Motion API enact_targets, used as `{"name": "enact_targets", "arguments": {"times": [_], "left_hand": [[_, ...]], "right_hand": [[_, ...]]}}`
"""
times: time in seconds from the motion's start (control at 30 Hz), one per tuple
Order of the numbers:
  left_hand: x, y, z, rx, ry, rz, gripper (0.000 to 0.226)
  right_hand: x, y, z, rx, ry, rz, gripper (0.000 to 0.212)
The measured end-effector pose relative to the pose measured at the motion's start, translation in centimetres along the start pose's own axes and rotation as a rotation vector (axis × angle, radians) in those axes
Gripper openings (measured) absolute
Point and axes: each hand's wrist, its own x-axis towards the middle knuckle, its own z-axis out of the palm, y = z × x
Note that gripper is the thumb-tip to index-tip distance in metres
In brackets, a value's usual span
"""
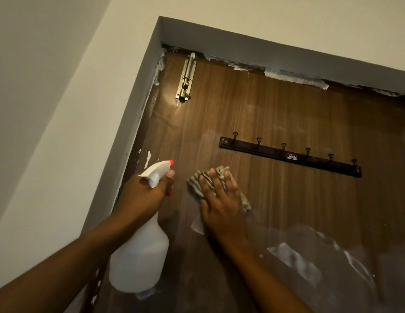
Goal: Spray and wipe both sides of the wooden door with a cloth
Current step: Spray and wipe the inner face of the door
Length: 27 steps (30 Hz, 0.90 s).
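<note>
Wooden door takes the right hand, flat, pressing a cloth to wipe; left hand grips the spray bottle, aimed ready.

Metal bolt near door top; dark hook rail below.

You're in a home: above your fingers a coat-hook rail and slide bolt are fixed to the wooden door, set in a grey-painted frame between plain walls.
</note>
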Motion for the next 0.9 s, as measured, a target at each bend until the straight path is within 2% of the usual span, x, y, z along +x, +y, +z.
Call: {"name": "enact_targets", "arguments": {"times": [0.07, 0.17, 0.23, 0.3, 0.4, 0.5, 0.53, 0.6, 0.67, 0.77, 0.83, 0.9], "left_hand": [[0.2, -0.6, -0.9, 0.001, -0.004, -0.025, 0.071], [0.8, -1.7, -2.1, 0.002, 0.002, -0.049, 0.064], [1.5, -2.3, -2.8, 0.015, 0.017, -0.042, 0.058], [1.8, -2.7, -3.5, 0.041, 0.022, -0.037, 0.060], [2.2, -3.2, -4.3, 0.064, 0.009, -0.003, 0.060], [2.2, -4.0, -4.7, 0.075, 0.009, 0.007, 0.054], [2.0, -4.2, -4.8, 0.082, 0.014, 0.019, 0.053], [1.8, -4.4, -5.2, 0.073, 0.000, 0.022, 0.053], [1.9, -4.6, -5.4, 0.064, -0.008, 0.031, 0.052], [2.3, -4.9, -6.0, 0.072, 0.028, 0.030, 0.042], [2.4, -5.0, -6.3, 0.088, 0.025, 0.045, 0.051], [2.4, -5.1, -6.6, 0.073, 0.019, 0.075, 0.058]], "right_hand": [[-1.1, 2.3, -0.6, -0.013, -0.017, 0.030, 0.059], [1.5, 3.3, -1.2, 0.019, 0.031, 0.280, 0.058], [5.2, 1.1, -0.7, 0.027, 0.075, 0.410, 0.056], [8.2, -2.3, -0.1, 0.058, 0.082, 0.459, 0.057], [8.9, -6.2, 1.4, 0.031, 0.102, 0.297, 0.058], [6.7, -5.4, 1.2, -0.018, 0.063, 0.022, 0.057], [6.6, -4.4, 0.8, -0.017, 0.039, -0.017, 0.057], [8.4, -2.5, 0.3, -0.051, 0.035, 0.024, 0.057], [11.8, -2.1, 0.2, -0.078, 0.069, 0.194, 0.057], [16.0, -5.6, 0.9, -0.018, 0.133, 0.329, 0.056], [16.3, -8.9, 1.9, 0.054, 0.128, 0.201, 0.055], [14.3, -11.9, 3.1, 0.036, 0.083, -0.038, 0.054]]}}
